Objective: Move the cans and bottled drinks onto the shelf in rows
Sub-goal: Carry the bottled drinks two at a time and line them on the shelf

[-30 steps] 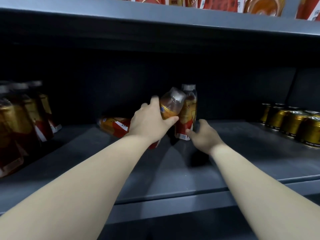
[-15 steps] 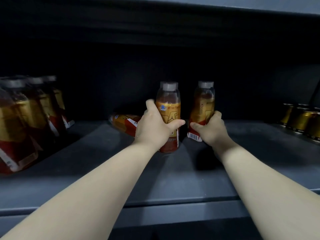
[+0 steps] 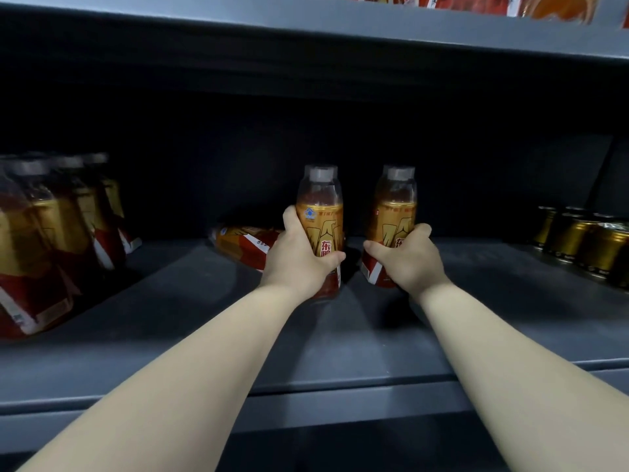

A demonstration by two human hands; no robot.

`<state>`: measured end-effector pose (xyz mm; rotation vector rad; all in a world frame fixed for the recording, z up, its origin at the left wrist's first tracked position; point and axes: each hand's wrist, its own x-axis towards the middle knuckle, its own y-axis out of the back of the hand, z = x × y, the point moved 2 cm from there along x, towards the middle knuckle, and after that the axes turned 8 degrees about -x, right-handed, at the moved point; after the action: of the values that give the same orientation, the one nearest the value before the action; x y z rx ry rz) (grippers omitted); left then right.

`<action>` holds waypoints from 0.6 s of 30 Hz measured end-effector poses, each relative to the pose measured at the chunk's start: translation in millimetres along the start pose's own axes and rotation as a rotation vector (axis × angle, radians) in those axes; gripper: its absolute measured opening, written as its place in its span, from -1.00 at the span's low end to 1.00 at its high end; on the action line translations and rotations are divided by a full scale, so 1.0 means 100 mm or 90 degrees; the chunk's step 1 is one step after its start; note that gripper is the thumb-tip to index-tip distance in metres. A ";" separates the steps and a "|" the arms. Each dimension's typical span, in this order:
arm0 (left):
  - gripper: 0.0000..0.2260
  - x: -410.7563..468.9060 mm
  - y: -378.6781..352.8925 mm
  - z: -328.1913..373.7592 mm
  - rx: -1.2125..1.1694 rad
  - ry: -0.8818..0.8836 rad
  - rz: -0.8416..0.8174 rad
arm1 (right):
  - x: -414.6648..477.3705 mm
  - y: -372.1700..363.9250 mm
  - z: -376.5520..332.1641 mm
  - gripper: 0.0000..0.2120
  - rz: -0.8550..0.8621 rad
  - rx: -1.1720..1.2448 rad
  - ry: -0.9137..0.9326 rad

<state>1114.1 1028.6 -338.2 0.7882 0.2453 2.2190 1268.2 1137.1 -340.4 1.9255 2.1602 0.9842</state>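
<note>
So you've got one bottle in each of your hands. Your left hand is wrapped around the left bottle, thumb across the front of the label, and your right hand is gripping the right bottle low on its body. Both are upright on the dark shelf, standing side by side with a small gap between them. Just behind your left hand a third bottle is lying on its side. Off to the left there's a row of bottles already lined up, a bit blurry, and on the far right a cluster of gold cans well apart from what you're holding.
</note>
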 end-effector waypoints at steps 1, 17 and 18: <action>-0.16 0.00 0.00 0.00 -0.002 0.000 0.002 | -0.02 0.00 -0.01 -0.45 -0.003 -0.011 0.005; -0.23 -0.42 0.35 0.11 -0.039 0.057 0.025 | -0.55 0.11 -0.29 -0.34 -0.063 -0.094 0.019; -0.24 -0.48 0.39 0.11 -0.045 0.053 0.031 | -0.61 0.09 -0.31 -0.33 -0.069 -0.088 0.027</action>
<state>1122.2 966.5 -335.9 0.6709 0.1895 2.2961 1274.0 1069.0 -332.8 1.7229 2.1313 1.1319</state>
